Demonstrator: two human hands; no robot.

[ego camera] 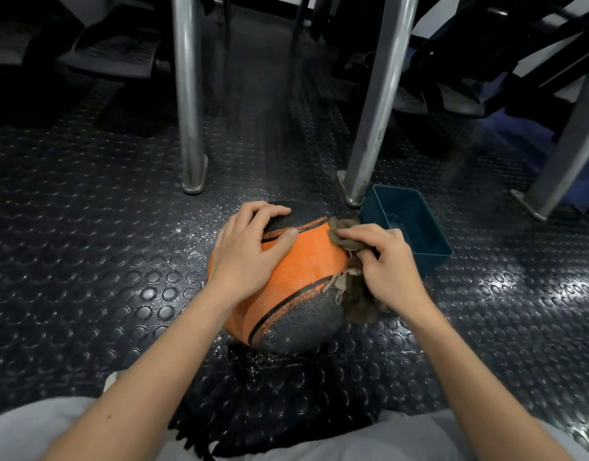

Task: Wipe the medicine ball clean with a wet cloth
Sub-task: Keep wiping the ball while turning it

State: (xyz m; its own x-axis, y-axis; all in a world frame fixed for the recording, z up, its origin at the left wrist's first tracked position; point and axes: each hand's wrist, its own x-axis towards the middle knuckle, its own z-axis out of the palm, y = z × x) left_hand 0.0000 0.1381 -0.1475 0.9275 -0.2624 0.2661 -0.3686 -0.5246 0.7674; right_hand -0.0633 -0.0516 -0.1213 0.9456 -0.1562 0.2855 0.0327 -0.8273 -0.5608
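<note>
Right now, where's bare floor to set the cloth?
Free: the studded black rubber floor left of the orange-and-black medicine ball, below the round metal leg. Crowded: its right, with brown cloth, right hand and blue plastic tub.

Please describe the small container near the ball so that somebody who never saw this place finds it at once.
Find the orange and black medicine ball on the studded black floor. Just right of it, at the foot of a slanted metal leg, stands a dark blue rectangular plastic tub. Nothing else by the ball is box-shaped or blue.
</note>
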